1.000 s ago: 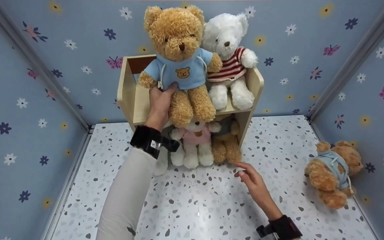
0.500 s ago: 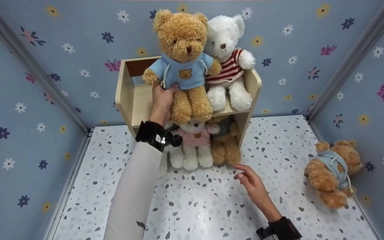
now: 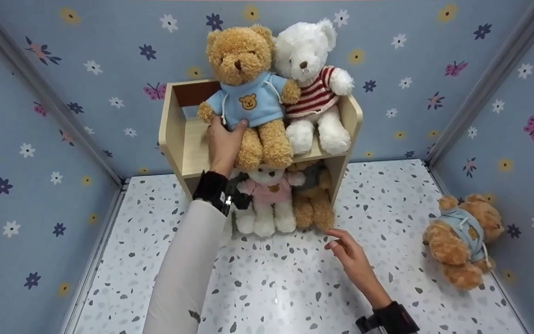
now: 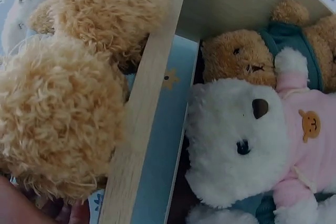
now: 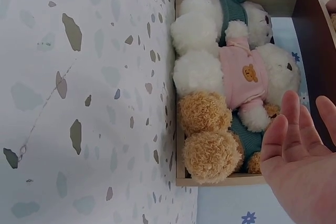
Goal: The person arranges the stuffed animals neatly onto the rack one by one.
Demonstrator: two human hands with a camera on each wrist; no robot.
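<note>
A curly tan teddy bear in a light blue hoodie is on the upper level of the wooden shelf, its head tilted slightly left. My left hand grips its lower side, thumb at the front of the hoodie hem; the other fingers are mostly hidden behind it. In the left wrist view, the bear's furry feet fill the left side. Beside it, a white teddy bear in a red-striped sweater sits at the right end. My right hand hovers in front of the shelf with relaxed fingers, holding nothing.
On the lower level sit a white bear in pink, a brown bear in green and a white bear in green. Another brown bear in a blue hoodie lies on the speckled floor near the right wall.
The tan bear has come down and back against the white bear, shifting right and then leaning left. My left hand keeps its grip on it. The right hand has hardly moved.
</note>
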